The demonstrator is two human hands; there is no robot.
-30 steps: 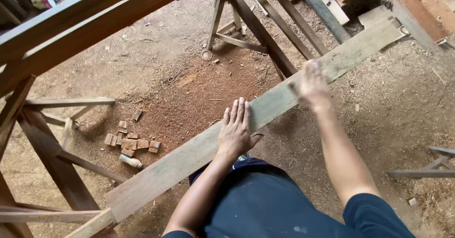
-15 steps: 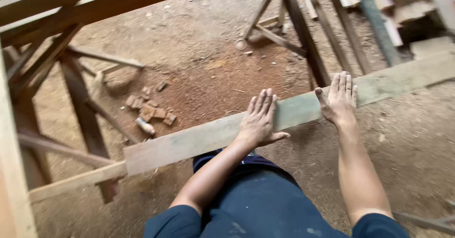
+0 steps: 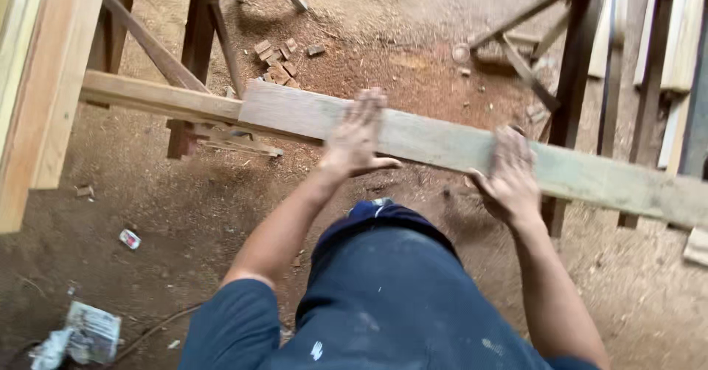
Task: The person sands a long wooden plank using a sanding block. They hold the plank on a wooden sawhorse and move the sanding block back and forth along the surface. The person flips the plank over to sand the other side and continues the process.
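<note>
- Plank lies under both palms, long axis running L–R across the fingers, slightly downhill to R.
- L hand fingers flat, spread on top.
- R hand flat too, blurred; nearer plank's mid.

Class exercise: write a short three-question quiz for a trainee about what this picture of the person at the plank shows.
1. True or false: both hands lie flat on the grey plank.
2. What lies on the ground beyond the plank: A) small wood offcuts, B) a coil of rope, C) a bucket?
3. Which hand is nearer the plank's end?

Key
1. True: the left hand and right hand press down on it.
2. A: the small wood offcuts sit on reddish sawdust.
3. The left hand.
</note>
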